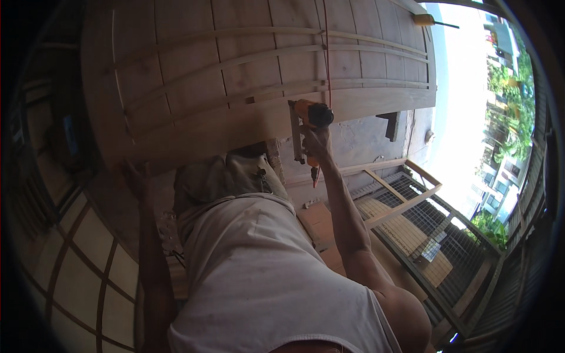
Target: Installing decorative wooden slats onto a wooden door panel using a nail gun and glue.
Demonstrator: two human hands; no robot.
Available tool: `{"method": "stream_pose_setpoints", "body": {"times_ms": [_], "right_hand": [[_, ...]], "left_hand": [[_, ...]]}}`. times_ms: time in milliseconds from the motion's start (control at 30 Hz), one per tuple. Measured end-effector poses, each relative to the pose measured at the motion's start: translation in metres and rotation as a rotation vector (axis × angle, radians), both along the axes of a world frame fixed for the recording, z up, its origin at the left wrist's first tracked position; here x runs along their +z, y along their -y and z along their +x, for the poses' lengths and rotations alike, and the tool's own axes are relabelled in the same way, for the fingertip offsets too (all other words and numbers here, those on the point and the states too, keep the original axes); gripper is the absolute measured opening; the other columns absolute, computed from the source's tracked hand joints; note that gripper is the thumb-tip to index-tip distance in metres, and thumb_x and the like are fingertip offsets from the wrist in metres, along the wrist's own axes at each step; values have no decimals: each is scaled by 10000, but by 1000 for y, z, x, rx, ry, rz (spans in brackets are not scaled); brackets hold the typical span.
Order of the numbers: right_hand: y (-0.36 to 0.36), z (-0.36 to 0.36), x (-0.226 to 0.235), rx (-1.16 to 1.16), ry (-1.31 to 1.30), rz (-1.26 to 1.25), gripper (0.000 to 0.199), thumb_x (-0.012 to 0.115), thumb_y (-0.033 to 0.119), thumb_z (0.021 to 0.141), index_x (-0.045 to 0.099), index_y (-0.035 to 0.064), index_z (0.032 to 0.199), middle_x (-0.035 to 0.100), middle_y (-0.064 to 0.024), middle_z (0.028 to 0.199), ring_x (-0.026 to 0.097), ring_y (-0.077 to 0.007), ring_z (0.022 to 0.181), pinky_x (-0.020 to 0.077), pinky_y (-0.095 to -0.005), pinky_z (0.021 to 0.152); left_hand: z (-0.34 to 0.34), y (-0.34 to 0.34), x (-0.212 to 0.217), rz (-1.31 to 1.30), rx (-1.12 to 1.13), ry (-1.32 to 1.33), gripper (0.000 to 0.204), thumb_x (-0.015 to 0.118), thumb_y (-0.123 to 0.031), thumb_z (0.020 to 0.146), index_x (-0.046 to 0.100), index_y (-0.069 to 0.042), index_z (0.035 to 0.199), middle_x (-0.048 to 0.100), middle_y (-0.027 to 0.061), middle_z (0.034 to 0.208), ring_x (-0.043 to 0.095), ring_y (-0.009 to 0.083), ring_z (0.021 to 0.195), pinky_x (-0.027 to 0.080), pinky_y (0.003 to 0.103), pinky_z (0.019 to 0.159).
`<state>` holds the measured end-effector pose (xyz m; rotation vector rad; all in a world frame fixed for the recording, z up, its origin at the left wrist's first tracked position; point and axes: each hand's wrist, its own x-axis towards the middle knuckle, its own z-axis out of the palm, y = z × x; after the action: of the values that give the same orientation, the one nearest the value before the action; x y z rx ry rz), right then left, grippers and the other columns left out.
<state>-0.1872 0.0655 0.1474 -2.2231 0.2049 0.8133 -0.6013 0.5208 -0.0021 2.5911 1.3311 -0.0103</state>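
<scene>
In right grip (318,140), firmly held: orange nail gun (311,112), upper centre of frame, over wooden panel (194,136). At left grip (138,180), near panel's left corner, cannot tell closure. Could skid from red hose (328,59) snagging.

Place: woodworking workshop, one side open to daylight.
Evidence:
– Panel (194,126), large, wooden, of boards with long curved-looking strips across; laid out as a workpiece.
– Nailer (307,110), orange and black, in use position against the panel's near edge.
– Line (329,65), red, thin, hanging down near the nailer.
– Hand tool (423,20), yellow handle, dark shaft, at the panel's far corner.
– Frame (406,207), bare timber, right.
– Mesh (388,197), wire, beside the frame.
– Floor (352,141), grey, bare, marked.
– Corrugated sheeting (534,220), far right.
– Outdoors: trees (524,88), buildings.
</scene>
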Motion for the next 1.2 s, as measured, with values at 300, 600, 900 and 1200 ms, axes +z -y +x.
{"method": "stream_pose_setpoints", "body": {"times_ms": [300, 600, 900, 1200], "right_hand": [[19, 79, 0, -75, 6, 18, 314, 746, 280, 877, 713, 27, 1060, 638, -36, 692, 640, -131, 547, 562, -351, 485], [10, 110, 6, 119, 10, -211, 391, 706, 363, 909, 747, -13, 1013, 747, -107, 806, 753, -212, 696, 604, -380, 585], [17, 111, -8, 218, 158, -199, 510, 601, 502, 970, 717, 6, 982, 701, -221, 713, 779, -310, 729, 585, -476, 641], [-19, 35, 15, 230, 98, -156, 379, 665, 340, 923, 699, -37, 960, 693, -211, 737, 748, -310, 692, 559, -470, 640]], "left_hand": [[24, -8, -33, -83, -62, -250, 1099, 588, -718, 1008, 165, 18, 1707, 181, 363, 1728, 151, 603, 1592, 242, 642, 1293], [24, -19, -44, -122, -35, -473, 1134, 554, -737, 1010, 115, 41, 1708, 128, 365, 1745, 114, 603, 1602, 188, 641, 1311], [23, -24, -48, -168, -19, -556, 1174, 529, -776, 997, 64, 27, 1716, 69, 359, 1759, 71, 611, 1606, 173, 648, 1312], [19, -26, -42, -139, 4, -576, 1219, 580, -772, 970, 52, 37, 1712, 86, 340, 1765, 69, 601, 1612, 176, 633, 1316]]}}
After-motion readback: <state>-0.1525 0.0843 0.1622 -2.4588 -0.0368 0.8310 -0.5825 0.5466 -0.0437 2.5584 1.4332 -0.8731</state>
